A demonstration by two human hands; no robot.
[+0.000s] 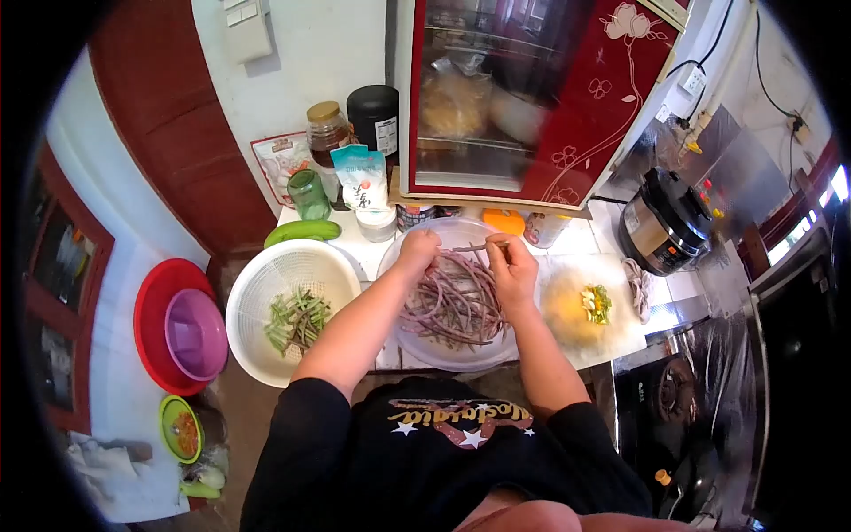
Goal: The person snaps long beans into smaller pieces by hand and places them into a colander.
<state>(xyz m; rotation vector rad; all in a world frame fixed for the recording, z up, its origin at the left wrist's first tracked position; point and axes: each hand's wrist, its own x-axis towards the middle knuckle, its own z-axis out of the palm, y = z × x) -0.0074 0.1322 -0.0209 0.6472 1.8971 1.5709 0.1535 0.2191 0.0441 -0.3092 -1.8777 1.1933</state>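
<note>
While the left hand point(421, 249) and right hand point(512, 266) pinch a purple long bean point(468, 249) above the translucent bowl point(487, 351) on the desk point(357, 252), the handling looks easy: light, limp, snappable. Best grip: fingertips near each end.

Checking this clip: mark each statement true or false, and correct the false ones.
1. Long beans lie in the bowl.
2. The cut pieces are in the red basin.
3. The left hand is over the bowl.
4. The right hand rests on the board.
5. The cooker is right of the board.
1. Long beans lie in the bowl. True.
2. The cut pieces are in the red basin. False: they lie in the white basket.
3. The left hand is over the bowl. True.
4. The right hand rests on the board. False: it pinches a bean above the bowl.
5. The cooker is right of the board. True.
</note>
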